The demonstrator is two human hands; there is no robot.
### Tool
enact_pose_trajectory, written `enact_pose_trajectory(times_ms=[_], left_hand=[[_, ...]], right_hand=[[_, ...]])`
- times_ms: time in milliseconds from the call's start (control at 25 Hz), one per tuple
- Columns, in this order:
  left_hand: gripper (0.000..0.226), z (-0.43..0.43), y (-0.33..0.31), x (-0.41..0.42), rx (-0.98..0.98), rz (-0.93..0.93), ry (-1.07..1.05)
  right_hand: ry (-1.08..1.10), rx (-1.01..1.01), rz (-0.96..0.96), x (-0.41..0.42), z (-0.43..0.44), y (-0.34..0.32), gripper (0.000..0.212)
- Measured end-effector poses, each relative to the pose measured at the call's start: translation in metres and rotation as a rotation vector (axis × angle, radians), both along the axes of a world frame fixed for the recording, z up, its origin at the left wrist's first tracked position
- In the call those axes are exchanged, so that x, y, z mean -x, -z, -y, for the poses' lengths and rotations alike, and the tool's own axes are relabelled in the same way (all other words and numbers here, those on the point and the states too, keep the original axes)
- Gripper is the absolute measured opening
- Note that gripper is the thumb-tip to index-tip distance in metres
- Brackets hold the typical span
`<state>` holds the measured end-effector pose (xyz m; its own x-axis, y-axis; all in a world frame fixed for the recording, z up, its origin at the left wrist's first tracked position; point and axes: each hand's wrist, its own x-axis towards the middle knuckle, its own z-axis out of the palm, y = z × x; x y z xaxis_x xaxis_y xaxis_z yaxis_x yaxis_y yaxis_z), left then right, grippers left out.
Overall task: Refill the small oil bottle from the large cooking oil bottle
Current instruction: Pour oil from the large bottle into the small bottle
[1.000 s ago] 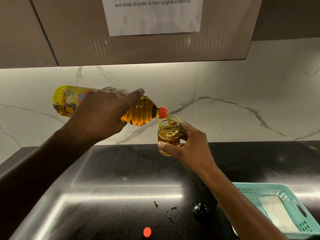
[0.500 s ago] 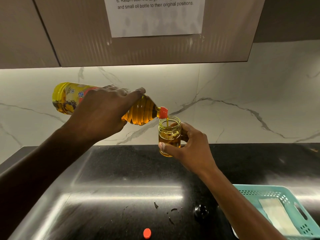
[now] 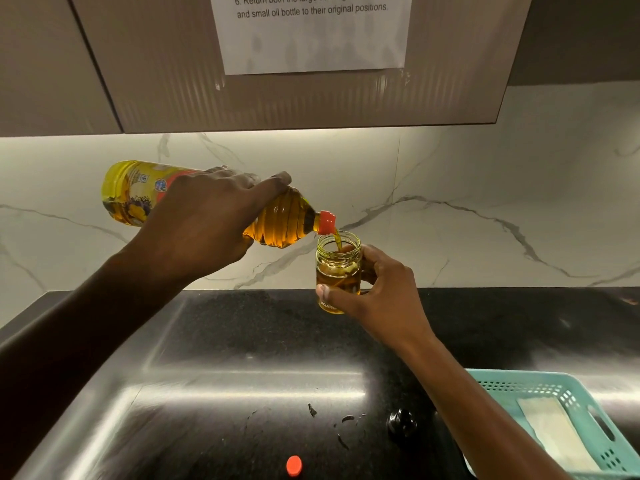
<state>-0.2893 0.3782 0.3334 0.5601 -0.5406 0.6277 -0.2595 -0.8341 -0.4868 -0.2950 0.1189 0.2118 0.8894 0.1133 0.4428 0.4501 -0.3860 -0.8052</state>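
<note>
Head view: left hand point(image 3: 207, 223) wrapped around the large cooking oil bottle point(image 3: 284, 221), tipped with neck toward 4 o'clock, oil streaming. Right hand point(image 3: 381, 292) clasps the small oil bottle point(image 3: 337, 271) upright, held above the black counter point(image 3: 485, 323); red cap point(image 3: 294, 465) at 6 o'clock.

Lighting: a warm strip under the cabinet point(image 3: 277, 98) washes the marble wall point(image 3: 485, 202) brightly. The dark surface point(image 3: 242, 341) returns broad streaks of glare. The near forearms are in deep shadow, detail lost. Focus is sharp at centre; wide-angle bending shows at the frame edges. The room is dim overall.
</note>
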Motion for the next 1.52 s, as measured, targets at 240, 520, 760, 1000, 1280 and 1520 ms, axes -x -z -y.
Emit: enact_pose_trajectory(times_ms=[240, 520, 760, 1000, 1280, 1520], left_hand=[[0.085, -0.0014, 0.0006, 0.0004, 0.004, 0.004, 0.001], [0.086, -0.0020, -0.0003, -0.0017, 0.014, -0.005, 0.006], [0.088, -0.0017, -0.0009, -0.0001, 0.013, -0.004, 0.008], [0.089, -0.0030, -0.0028, -0.0002, 0.010, 0.000, 0.011], [0.090, -0.0042, -0.0046, -0.0003, 0.012, 0.004, 0.003], [0.092, -0.0032, -0.0068, 0.0003, -0.005, 0.005, -0.011]], right_hand=[[-0.007, 0.002, -0.005, 0.0004, -0.0005, 0.0000, 0.071], [-0.002, 0.011, 0.007, 0.0003, -0.0023, 0.0006, 0.070], [-0.005, 0.012, 0.010, 0.0001, -0.0014, 0.0001, 0.070], [-0.009, 0.006, 0.009, 0.0009, -0.0027, -0.0014, 0.066], [-0.022, 0.001, 0.015, 0.0023, -0.0022, -0.0034, 0.064], [-0.029, 0.010, 0.028, 0.0008, -0.0015, -0.0026, 0.067]])
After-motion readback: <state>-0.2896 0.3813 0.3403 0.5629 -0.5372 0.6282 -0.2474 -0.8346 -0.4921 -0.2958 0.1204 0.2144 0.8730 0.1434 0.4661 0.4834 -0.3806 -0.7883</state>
